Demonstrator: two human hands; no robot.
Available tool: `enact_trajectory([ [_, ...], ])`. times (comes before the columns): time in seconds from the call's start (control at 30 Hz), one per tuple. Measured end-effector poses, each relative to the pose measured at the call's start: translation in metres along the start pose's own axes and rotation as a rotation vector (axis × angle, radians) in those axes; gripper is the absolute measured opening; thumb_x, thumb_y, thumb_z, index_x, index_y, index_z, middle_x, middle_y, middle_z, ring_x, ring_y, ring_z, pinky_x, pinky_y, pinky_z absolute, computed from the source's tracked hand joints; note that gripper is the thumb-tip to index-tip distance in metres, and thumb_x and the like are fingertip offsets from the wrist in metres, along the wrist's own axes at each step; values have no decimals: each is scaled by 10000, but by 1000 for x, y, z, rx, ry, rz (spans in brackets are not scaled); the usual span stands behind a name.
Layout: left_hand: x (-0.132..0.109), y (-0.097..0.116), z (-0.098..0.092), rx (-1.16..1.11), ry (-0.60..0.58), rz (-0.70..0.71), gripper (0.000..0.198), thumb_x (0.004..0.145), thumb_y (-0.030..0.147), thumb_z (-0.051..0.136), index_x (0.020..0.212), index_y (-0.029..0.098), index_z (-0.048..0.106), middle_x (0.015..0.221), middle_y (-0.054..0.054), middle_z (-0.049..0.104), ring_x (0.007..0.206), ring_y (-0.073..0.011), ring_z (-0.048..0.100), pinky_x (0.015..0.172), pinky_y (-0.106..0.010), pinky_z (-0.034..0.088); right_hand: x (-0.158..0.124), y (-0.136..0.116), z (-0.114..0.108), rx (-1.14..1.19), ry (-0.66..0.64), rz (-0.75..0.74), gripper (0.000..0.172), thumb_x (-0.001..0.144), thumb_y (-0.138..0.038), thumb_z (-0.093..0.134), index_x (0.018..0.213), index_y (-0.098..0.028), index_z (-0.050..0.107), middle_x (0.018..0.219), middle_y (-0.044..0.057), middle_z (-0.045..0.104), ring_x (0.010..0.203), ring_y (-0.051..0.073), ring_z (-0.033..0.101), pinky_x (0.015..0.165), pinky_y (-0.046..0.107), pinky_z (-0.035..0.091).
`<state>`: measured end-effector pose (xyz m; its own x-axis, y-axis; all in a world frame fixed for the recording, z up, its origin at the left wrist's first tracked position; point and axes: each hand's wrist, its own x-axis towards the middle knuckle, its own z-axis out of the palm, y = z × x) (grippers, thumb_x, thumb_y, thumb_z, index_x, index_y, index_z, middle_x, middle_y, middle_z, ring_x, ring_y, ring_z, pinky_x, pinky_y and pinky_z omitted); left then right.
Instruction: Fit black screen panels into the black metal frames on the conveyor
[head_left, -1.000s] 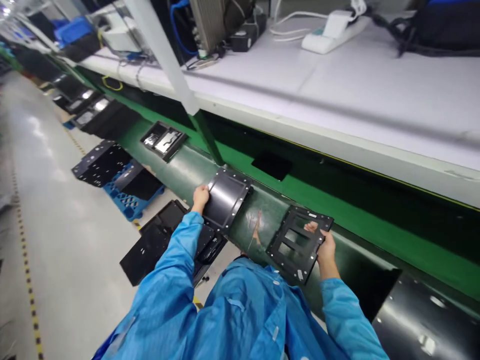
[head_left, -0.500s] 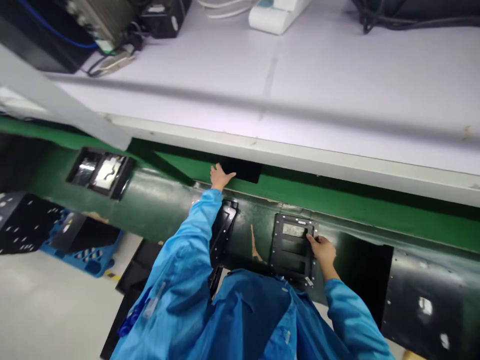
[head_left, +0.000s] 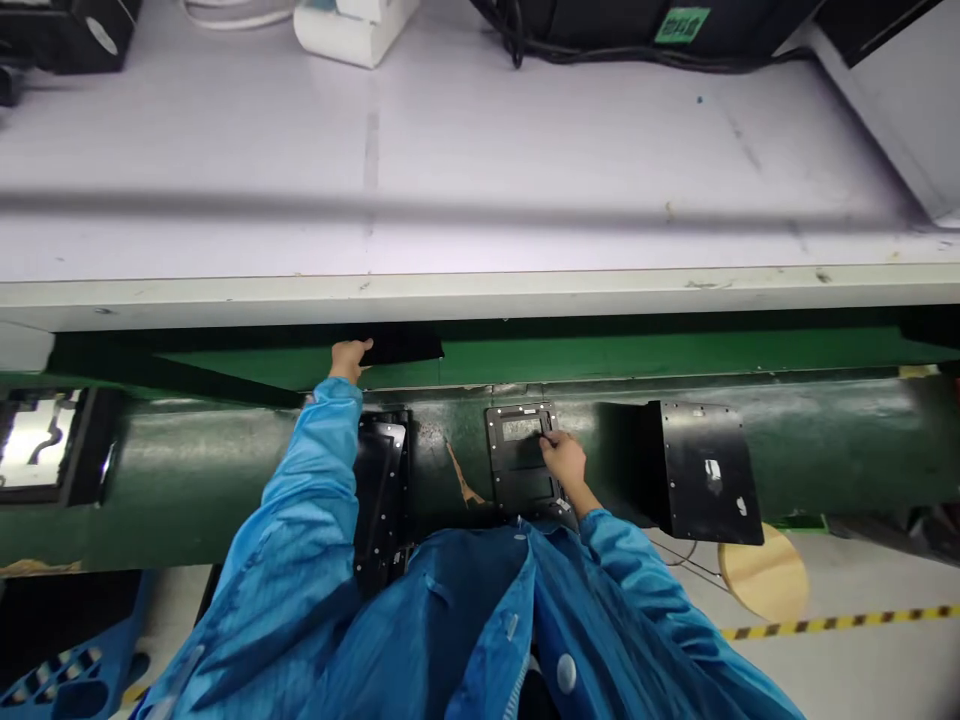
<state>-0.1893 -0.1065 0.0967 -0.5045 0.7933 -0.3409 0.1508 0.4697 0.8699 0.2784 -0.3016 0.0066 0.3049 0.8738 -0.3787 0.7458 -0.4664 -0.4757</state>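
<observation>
Head view first takes in the white bench top (head_left: pixel 525 190), which now fills the upper half where a second ago it ran off slantwise to the right; the wearer has squared up to the line. Under its pale front edge lies the green ledge (head_left: pixel 637 355), and below that the dark green conveyor belt (head_left: pixel 187 470) running left to right.

On the belt, the large black plate (head_left: pixel 705 470) at the right has slid into fuller view, lying flat and apart from both hands. The smooth black panel (head_left: pixel 382 480) that the left hand was holding a second ago now lies let go on the belt beside the blue left sleeve (head_left: pixel 300 520), partly hidden by it.

Next smaller is the black frame with windows (head_left: pixel 521 455). It was tilted up off the belt a second ago; now it lies flat on the belt in front of the wearer, and the right hand (head_left: pixel 564 462) rests on its right edge, fingers curled over the rim in a light pinch.

Smallest is the flat black piece (head_left: pixel 401 347) on the green ledge. The left hand (head_left: pixel 346 358) has stretched up to its left end, fingers closing on that edge, though I cannot tell whether it is truly gripped or only touched. From where I stand, the wearer has traded the panel for this piece while steadying the frame.
</observation>
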Motion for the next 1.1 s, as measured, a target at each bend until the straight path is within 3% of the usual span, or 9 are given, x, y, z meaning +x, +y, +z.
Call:
enact_trajectory([
  [0.1,-54,13,16,-168,-58,-72,181,931,270,725,978,148,600,880,-50,694,915,-201,692,965,-524,586,-18,-20,9,481,-389,-21,242,942,-409,703,1022,-197,789,1055,104,795,1034,261,747,988,409,576],
  [0.23,-171,-1,52,-428,-72,85,315,785,309,799,1026,176,646,993,-62,744,947,-211,716,930,-449,586,-38,-51,8,1001,-859,-77,455,937,-579,742,1101,-156,771,1175,178,784,1074,262,760,1010,427,591],
  [0.33,-260,-25,72,-564,-138,132,387,736,370,798,1059,200,672,1069,-70,766,1050,-247,723,915,-417,577,-44,-44,-12,1183,-945,-132,566,994,-683,607,1209,-176,733,1324,192,736,1188,275,730,1058,461,569],
  [0.47,-331,-46,79,-574,-261,74,310,745,349,731,1012,197,691,1049,-54,767,1020,-239,726,872,-358,575,-38,30,-49,1317,-868,-188,728,912,-880,520,1154,-226,727,1331,166,728,1259,308,686,1081,497,533],
  [0.63,-352,-49,83,-646,-447,-40,295,678,256,727,959,167,727,940,-43,775,917,-220,737,784,-291,566,-26,113,-81,1459,-1042,-317,1046,649,-1046,600,1391,-311,663,1376,129,710,1301,367,648,1053,552,532],
  [0.77,-352,-58,99,-584,-600,-155,364,680,212,745,1035,137,769,922,-53,790,800,-199,730,693,-270,545,-18,110,-93,1382,-1012,-262,762,860,-842,655,1394,-299,686,1272,97,768,1203,314,713,1027,485,569],
  [0.87,-353,-77,120,-581,-619,-277,368,706,223,777,1066,145,770,909,-50,794,807,-213,742,757,-306,580,-13,108,-101,1236,-1063,-257,628,811,-553,866,1337,-235,736,1173,88,802,1018,273,770,916,385,603],
  [0.93,-358,-96,137,-635,-603,-370,390,765,364,798,1092,154,756,931,-76,798,941,-279,764,864,-385,603,-13,116,-101,1170,-1101,-281,614,759,-431,922,1303,-199,757,1125,92,813,925,255,780,859,346,602],
  [1.1,-387,-154,180,-799,-645,-414,864,842,897,543,1290,173,689,1240,-184,764,1330,-406,645,1076,-590,533,-25,143,-68,1156,-982,-208,585,771,-461,913,1280,-215,759,1075,78,818,893,238,774,842,341,594],
])
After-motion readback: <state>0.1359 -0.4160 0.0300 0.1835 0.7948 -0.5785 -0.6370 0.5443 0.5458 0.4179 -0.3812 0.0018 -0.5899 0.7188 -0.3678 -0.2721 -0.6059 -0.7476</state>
